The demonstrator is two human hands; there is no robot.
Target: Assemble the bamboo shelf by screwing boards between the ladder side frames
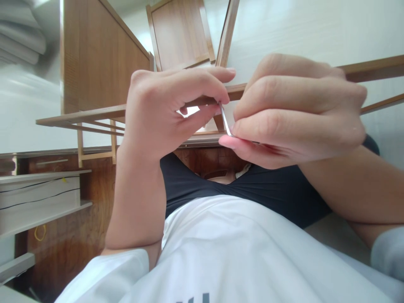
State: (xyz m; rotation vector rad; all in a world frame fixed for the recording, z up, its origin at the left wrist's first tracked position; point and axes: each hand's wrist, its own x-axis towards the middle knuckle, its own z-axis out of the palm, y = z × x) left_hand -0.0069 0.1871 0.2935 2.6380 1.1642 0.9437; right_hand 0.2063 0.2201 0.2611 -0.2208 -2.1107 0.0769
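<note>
My right hand (pixel 296 113) is closed, its thumb and fingers pinching a thin silver hex key (pixel 224 120) near its bend. The key's straight arm slants up and left toward my left hand (pixel 170 105). There, the thumb and forefinger close on the key's upper end. Any small part between those fingertips is hidden. Just behind the hands runs a brown wooden rail (pixel 236 91) of a furniture frame; I cannot tell whether my fingers touch it.
A wooden panel (pixel 104 59) stands at the left, with a smaller panel (pixel 179 33) farther back. A slatted wooden frame (pixel 85 115) extends left of my wrist. White shelving (pixel 41 198) stands at lower left on brown wood flooring (pixel 75 244). Grey folded fabric (pixel 20 31) lies top left.
</note>
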